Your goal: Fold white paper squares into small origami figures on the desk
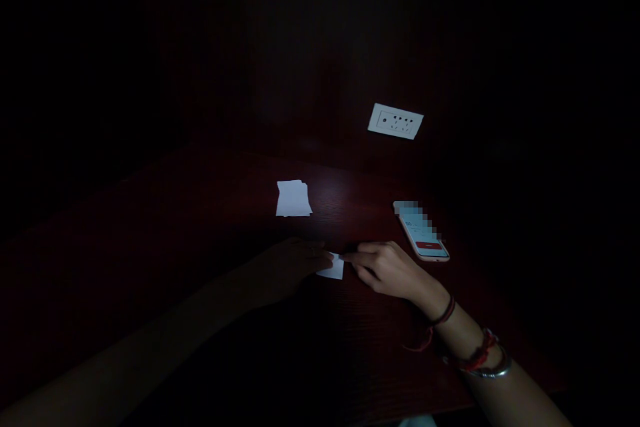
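Observation:
A small white piece of paper [336, 271] lies flat on the dark red tabletop between my two hands. My left hand [295, 265], deep in shadow, reaches in from the left with its fingers stretched out, the tips resting on the paper's left and upper part. From the right comes my right hand [384, 268], better lit, its index finger extended to the paper's upper right corner. Its other fingers are bent and apart, and nothing shows between them. Farther back is a small stack of white paper sheets [293, 199], slightly uneven at the edges.
A phone [425, 240] with a lit screen and pale pink case lies right of my right hand. Behind it, a white socket plate [396, 121] sits on the dark wall. The table's front edge [435, 411] shows at the bottom. Most surroundings are too dark to make out.

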{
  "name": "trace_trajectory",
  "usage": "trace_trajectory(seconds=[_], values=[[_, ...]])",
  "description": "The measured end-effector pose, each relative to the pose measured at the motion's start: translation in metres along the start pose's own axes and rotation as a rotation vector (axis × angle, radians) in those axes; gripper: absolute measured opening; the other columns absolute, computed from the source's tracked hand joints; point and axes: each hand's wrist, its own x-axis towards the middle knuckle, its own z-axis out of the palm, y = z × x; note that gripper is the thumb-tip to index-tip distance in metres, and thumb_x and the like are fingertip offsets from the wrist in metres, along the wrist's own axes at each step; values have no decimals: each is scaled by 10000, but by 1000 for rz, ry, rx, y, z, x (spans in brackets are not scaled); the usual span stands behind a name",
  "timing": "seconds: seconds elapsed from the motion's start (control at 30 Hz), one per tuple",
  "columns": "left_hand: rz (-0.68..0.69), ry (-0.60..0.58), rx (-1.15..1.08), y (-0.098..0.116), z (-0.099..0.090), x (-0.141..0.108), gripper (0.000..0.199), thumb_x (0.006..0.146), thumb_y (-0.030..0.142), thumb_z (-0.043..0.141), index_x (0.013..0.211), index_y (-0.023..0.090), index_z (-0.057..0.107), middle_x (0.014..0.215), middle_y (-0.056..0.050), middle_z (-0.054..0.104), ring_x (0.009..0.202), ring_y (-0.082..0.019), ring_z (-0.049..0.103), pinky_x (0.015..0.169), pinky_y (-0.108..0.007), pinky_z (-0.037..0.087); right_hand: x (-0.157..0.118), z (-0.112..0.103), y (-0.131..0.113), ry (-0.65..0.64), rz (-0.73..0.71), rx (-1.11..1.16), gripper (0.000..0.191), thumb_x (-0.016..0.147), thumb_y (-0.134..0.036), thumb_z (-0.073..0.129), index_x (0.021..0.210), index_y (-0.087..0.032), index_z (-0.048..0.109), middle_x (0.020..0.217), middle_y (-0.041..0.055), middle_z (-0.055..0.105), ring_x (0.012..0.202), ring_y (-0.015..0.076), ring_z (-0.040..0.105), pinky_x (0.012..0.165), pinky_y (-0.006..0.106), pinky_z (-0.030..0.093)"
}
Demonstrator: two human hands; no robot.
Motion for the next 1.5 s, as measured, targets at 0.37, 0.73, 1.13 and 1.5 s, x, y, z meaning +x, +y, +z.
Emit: trace_trajectory(seconds=[0.37, 0.73, 1.13, 1.5], values=[[-44, -1, 163, 2, 0, 2, 419, 785, 85, 427, 1176, 236, 436, 1226, -29, 449, 1116, -197, 386, 935, -370, 246, 3, 4, 0, -7, 39, 191, 258, 817, -193, 412, 1011, -194, 583, 871, 40, 588, 741, 118, 546, 648, 212, 366], [-88, 19, 124, -9, 9, 0, 435, 799, 92, 424, 1196, 269, 416, 1269, -4, 404, 1146, -189, 359, 953, -361, 238, 2, 4, 2, 45, 48, 209, 265, 828, -173, 396, 1020, -201, 577, 847, 27, 591, 707, 108, 539, 646, 206, 370], [-30, 27, 34, -16, 12, 0, 440, 797, 94, 435, 1206, 255, 402, 1269, -29, 402, 1129, -190, 388, 936, -364, 293, 1, -1, 2, -50, -19, 82, 290, 821, -160, 398, 1053, -223, 560, 811, 15, 552, 654, 90, 497, 595, 206, 330], [-9, -1, 72, -5, 3, 2, 463, 787, 50, 415, 1213, 227, 387, 1244, -37, 435, 1137, -192, 381, 947, -375, 265, -2, -2, 3, -18, -28, 20, 309, 827, -174, 392, 1093, -240, 532, 795, 9, 537, 643, 90, 488, 585, 215, 322]])
